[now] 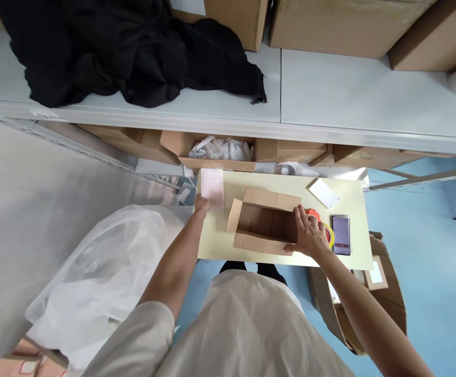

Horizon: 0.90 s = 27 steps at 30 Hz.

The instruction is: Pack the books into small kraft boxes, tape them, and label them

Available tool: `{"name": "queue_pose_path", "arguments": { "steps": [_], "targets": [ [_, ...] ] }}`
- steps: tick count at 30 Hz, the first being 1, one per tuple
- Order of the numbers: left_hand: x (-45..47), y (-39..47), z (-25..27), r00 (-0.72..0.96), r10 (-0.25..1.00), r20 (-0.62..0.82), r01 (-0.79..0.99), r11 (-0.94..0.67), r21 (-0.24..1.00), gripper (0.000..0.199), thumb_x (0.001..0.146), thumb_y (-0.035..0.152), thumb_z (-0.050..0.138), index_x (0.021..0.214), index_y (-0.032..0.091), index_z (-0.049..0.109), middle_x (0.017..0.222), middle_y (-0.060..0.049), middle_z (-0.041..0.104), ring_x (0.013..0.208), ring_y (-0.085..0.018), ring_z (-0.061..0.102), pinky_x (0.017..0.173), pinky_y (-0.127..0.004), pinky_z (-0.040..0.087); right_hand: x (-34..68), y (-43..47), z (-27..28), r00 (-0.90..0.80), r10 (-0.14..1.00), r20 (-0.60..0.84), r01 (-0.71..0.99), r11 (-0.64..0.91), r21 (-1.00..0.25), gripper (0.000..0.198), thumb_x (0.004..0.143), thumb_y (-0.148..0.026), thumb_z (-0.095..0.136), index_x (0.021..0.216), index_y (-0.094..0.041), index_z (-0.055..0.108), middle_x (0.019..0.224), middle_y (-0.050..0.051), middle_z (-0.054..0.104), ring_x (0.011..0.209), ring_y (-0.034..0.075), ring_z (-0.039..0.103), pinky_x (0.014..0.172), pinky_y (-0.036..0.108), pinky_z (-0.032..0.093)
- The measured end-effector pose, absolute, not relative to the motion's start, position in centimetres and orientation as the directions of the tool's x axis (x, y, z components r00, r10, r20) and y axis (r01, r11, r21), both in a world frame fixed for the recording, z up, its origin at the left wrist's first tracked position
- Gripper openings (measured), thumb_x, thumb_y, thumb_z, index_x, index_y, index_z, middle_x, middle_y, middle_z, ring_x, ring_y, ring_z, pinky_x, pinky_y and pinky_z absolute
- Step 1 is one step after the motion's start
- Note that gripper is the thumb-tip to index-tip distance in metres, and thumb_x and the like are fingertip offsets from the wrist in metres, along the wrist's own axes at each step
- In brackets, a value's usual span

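Note:
An open cardboard box lies on the cream tabletop, its flaps turned outward and its inside showing bare brown walls. My right hand spans the box's right end, with the thumb at the near corner and the fingertips at the far one. Further left, my left hand is closed at the near left corner of a pale pink sheet; its fingertips are hidden. Partly behind my right hand sits a tape roll with a yellow rim and red parts.
A phone and a white card-like piece lie on the right of the table. Behind stands a carton of white wrapped pieces, under a grey shelf. Plastic bags fill the left; an open carton stands right.

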State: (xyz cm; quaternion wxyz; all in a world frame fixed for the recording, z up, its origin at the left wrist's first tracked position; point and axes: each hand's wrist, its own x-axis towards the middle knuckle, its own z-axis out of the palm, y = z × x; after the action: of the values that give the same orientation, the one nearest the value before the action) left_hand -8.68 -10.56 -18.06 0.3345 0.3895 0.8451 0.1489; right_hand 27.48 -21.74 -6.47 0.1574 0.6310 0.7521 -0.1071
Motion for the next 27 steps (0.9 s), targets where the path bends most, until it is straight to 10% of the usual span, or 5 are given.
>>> {"name": "queue_pose_path", "arguments": {
  "steps": [8,14,21,27],
  "targets": [
    [-10.6,-15.6,-9.1,-0.499,0.830,-0.248,0.610,0.540,0.580,0.040,0.077,0.007,0.047,0.116,0.016,0.052,0.108,-0.009,0.064,0.103,-0.021,0.060,0.093,-0.031,0.044,27.7,-21.5,-6.5,-0.166,0.906,-0.388,0.983,0.183,0.006,0.130,0.055,-0.076,0.061,0.148,-0.014,-0.005,0.155,0.017,0.004,0.123,0.041,0.031,0.095,0.051,0.029],
    [-8.4,-17.4,2.8,-0.073,0.983,0.166,0.850,-0.026,0.526,0.035,0.083,0.019,0.042,0.116,0.019,0.054,0.105,-0.004,0.064,0.098,-0.020,0.061,0.086,-0.030,0.047,27.9,-21.4,-6.6,-0.174,0.905,-0.387,0.985,0.166,-0.054,0.133,0.051,-0.077,0.063,0.148,-0.014,-0.002,0.155,0.018,0.003,0.124,0.041,0.029,0.097,0.053,0.026],
    [2.9,-15.7,2.4,0.427,0.899,-0.093,0.841,-0.358,0.405,0.040,0.072,0.001,0.042,0.103,0.021,0.061,0.101,-0.005,0.066,0.097,-0.022,0.060,0.087,-0.030,0.044,28.2,-21.4,-6.6,-0.193,0.896,-0.399,0.980,0.155,-0.125,0.132,0.049,-0.075,0.064,0.149,-0.014,0.003,0.156,0.015,0.001,0.123,0.039,0.029,0.096,0.051,0.027],
    [6.2,-16.6,-2.0,0.353,0.900,-0.256,0.913,-0.271,0.305,0.049,0.070,-0.005,0.039,0.107,0.021,0.058,0.110,-0.009,0.063,0.109,-0.024,0.056,0.094,-0.035,0.041,28.4,-21.1,-6.7,-0.211,0.890,-0.404,0.974,0.156,-0.166,0.136,0.046,-0.076,0.067,0.148,-0.015,0.000,0.156,0.016,0.000,0.124,0.040,0.026,0.098,0.052,0.025]
  ]
}}
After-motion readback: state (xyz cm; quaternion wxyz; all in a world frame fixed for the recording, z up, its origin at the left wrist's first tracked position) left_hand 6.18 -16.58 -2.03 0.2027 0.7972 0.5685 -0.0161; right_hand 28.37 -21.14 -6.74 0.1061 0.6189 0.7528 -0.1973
